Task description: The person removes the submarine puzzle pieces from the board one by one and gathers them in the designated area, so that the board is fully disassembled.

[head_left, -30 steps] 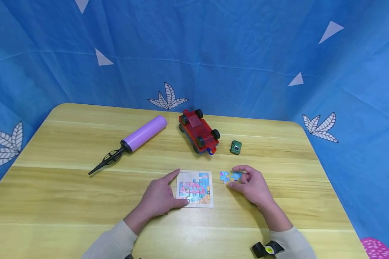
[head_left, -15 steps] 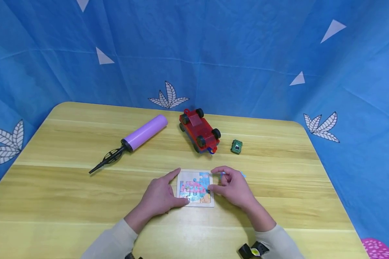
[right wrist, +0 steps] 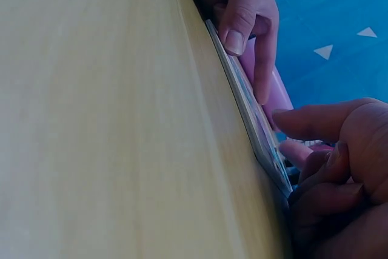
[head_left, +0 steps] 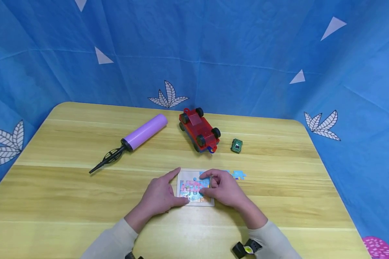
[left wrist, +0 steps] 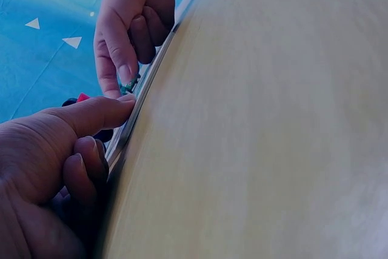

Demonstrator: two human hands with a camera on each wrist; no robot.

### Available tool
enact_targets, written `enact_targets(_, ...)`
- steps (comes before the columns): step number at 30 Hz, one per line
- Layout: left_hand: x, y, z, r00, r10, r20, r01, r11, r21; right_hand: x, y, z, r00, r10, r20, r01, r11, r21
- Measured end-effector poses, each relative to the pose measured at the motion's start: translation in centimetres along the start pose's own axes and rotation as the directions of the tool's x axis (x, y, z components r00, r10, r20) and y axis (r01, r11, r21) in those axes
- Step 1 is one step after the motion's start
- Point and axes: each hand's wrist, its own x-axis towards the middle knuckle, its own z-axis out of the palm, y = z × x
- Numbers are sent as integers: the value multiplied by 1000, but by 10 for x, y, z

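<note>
A square jigsaw puzzle board (head_left: 195, 205) with a pale frame lies before me, partly filled with pink, blue and orange pieces. My left hand (head_left: 158, 196) grips its left side, forefinger at the far corner and thumb on the near edge. My right hand (head_left: 225, 189) is over the board's right part, its thumb and forefinger bent around a small jigsaw piece (head_left: 201, 194) that shows at the thumb tip and is mostly hidden. Loose blue jigsaw pieces (head_left: 239, 175) lie right of the board, partly behind the right hand.
Behind the board, a red toy car (head_left: 199, 130) lies with its wheels up. A purple hand pump (head_left: 145, 132) with a black nozzle is at the left back, and a small green toy (head_left: 236, 145) at the right. A blue curtain (head_left: 246, 54) hangs behind the table (head_left: 84, 201).
My right hand has moved left from the loose pieces to over the board, with a jigsaw piece at its fingertips. The left hand has stayed on the board's left side.
</note>
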Motion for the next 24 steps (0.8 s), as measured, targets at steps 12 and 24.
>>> enact_targets(12,1,-2,0,1000,4,2,-4,1000,-8,2,0,2,1000,13,-20,-14,999,-32)
enact_targets(24,0,-2,0,1000,19,-3,-19,999,-27,4,3,5,1000,12,-23,-13,998,-57)
